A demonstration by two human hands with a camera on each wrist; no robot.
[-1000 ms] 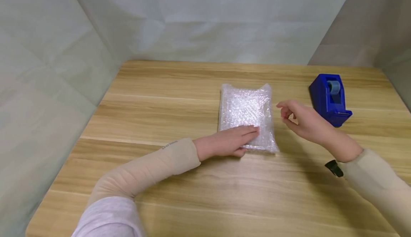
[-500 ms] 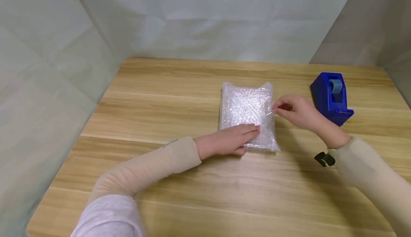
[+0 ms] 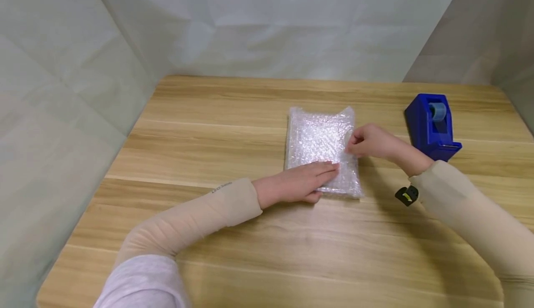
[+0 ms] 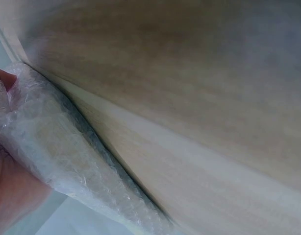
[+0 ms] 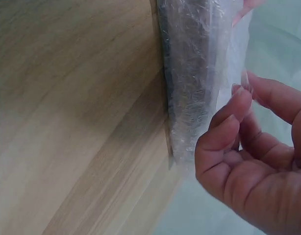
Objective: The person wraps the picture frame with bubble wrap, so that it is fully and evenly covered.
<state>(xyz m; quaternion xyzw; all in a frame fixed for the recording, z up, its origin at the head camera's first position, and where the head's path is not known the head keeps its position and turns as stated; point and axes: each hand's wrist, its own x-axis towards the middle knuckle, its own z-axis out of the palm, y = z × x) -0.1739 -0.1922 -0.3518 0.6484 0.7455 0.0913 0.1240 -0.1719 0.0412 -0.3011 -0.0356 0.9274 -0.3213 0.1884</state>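
A flat package in bubble wrap (image 3: 319,134) lies on the table. My left hand (image 3: 298,183) rests on its lower part with the fingers stretched out, pressing the wrap. At the package's right edge my right hand (image 3: 369,142) has its thumb and fingertips together. In the right wrist view those fingers pinch a small strip of clear tape (image 5: 245,78) close to the wrap. The left wrist view shows the package's thick side (image 4: 67,142) with part of a hand behind it. What is inside the wrap cannot be made out.
A blue tape dispenser (image 3: 429,134) with a roll of clear tape (image 3: 437,111) stands to the right, close behind the right forearm. The wooden table (image 3: 208,109) ends at pale cloth walls (image 3: 267,44) at the back and sides.
My right hand has moved left from beside the package onto its right edge, its fingers closing together with the tape. The left hand and the package have stayed in place.
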